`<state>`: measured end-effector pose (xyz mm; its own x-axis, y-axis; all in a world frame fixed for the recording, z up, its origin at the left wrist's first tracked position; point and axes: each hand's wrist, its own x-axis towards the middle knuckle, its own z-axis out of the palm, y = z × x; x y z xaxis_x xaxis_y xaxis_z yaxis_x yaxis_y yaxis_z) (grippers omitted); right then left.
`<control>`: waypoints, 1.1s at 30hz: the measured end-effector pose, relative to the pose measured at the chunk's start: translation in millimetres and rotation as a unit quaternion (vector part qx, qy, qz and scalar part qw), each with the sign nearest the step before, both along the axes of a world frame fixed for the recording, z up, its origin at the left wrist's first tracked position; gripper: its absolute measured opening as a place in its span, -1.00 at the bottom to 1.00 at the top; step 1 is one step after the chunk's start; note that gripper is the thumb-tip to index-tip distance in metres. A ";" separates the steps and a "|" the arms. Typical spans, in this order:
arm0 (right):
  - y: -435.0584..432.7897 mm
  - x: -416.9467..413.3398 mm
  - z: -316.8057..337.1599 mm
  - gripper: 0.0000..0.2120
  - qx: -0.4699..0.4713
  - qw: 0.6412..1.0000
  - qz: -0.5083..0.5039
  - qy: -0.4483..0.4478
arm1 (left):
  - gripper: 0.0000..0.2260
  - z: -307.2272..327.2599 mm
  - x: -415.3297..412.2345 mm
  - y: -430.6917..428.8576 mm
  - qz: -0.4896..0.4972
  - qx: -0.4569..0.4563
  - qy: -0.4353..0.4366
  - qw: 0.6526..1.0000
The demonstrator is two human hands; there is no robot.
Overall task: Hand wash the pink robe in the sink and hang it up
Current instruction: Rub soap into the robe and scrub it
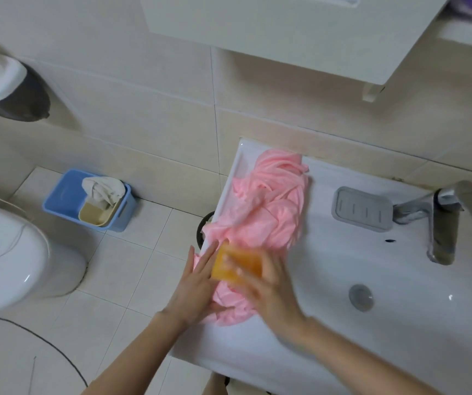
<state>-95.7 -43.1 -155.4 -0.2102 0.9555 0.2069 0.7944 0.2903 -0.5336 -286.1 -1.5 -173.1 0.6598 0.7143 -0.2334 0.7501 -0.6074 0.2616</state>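
My right grip (269, 289) is clenched round an orange soap bar (229, 266), holding it on the near end of the pink robe (269, 206). My left grip (195, 286) is released, fingers straight, flat on the cloth just beside it. The robe lies heaped along the left ledge of the sink (343, 252).

The white sink (328, 252) bears a bunched pink robe (272, 206), a grey soap dish (361, 209) and a tap (442, 223).

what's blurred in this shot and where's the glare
Head view: motion blur smears the right hand and orange soap; the left hand and pink robe look sharper; small glints on the sink and toilet; soft, even light, faint shadows.
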 end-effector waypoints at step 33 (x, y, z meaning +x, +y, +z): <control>45.7 66.6 51.0 -0.68 -0.081 0.786 -0.316 0.526 | -0.31 28.2 126.2 92.4 0.147 0.066 0.045 0.986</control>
